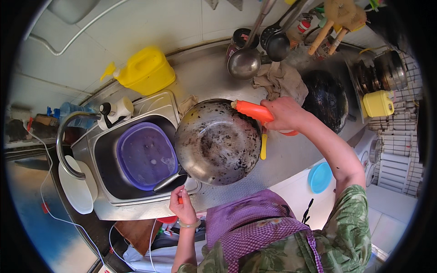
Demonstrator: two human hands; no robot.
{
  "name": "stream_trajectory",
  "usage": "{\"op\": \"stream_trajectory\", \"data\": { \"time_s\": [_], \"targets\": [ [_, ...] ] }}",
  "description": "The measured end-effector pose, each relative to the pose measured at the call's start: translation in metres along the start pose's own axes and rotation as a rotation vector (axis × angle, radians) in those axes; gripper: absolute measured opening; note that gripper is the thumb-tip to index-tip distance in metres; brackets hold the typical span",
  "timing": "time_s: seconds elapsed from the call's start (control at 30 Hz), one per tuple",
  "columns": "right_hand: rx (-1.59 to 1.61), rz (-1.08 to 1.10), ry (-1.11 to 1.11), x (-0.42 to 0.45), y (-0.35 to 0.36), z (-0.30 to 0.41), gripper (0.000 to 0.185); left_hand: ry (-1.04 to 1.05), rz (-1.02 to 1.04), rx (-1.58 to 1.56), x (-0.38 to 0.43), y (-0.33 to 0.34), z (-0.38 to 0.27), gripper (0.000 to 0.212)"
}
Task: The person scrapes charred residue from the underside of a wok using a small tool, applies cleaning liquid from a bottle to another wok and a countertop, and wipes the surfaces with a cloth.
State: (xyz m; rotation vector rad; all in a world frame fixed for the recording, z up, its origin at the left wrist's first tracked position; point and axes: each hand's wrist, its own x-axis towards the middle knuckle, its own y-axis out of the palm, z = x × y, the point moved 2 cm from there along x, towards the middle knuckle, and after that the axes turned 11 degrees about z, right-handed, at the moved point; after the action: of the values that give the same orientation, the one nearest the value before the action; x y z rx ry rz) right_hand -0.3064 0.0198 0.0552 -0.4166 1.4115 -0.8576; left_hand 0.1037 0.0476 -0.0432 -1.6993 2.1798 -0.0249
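Note:
A large metal wok with blackened, scorched patches rests on the steel counter beside the sink, its handle jutting over the basin. Above the wok's upper right rim, my right hand grips an orange bottle or tube whose pale tip points left over the wok. My left hand is at the counter's front edge, fingers curled around a small orange object, perhaps a cap. A yellow-handled tool lies just right of the wok. In the sink sits a purple basin with some liquid.
A yellow jug stands behind the sink; a curved faucet arches over its left side. Ladles hang above the back counter. A crumpled cloth and a blackened pan lie at the right. A blue bowl is beyond the counter's front.

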Motion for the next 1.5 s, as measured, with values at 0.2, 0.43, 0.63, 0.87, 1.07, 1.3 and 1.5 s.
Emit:
{"op": "stream_trajectory", "data": {
  "time_s": [0.2,0.43,0.63,0.87,1.07,1.3,1.5],
  "targets": [
    [-0.049,0.068,0.012,0.011,-0.010,0.009,0.043,-0.033,0.003,-0.025,0.003,-0.007,0.010,0.011],
    [-0.107,0.148,0.054,0.015,-0.015,0.014,0.045,-0.041,0.018,-0.070,0.013,-0.007,0.015,0.012],
    [-0.119,0.163,0.049,0.017,-0.016,0.015,0.048,-0.044,0.027,-0.097,0.014,-0.006,0.019,0.012],
    [-0.123,0.132,0.039,0.011,-0.013,0.014,0.044,-0.029,0.046,-0.096,0.016,-0.002,0.010,0.012],
    [-0.035,0.151,0.077,-0.009,0.007,0.004,0.042,-0.034,0.058,-0.097,0.017,-0.001,0.010,0.012],
    [0.032,0.144,0.081,-0.021,0.025,-0.004,0.039,-0.032,0.085,-0.068,0.023,0.004,0.007,0.012],
    [0.106,0.142,0.100,-0.031,0.035,-0.010,0.036,0.004,0.106,-0.043,0.026,0.012,-0.007,0.013]
  ]
}}
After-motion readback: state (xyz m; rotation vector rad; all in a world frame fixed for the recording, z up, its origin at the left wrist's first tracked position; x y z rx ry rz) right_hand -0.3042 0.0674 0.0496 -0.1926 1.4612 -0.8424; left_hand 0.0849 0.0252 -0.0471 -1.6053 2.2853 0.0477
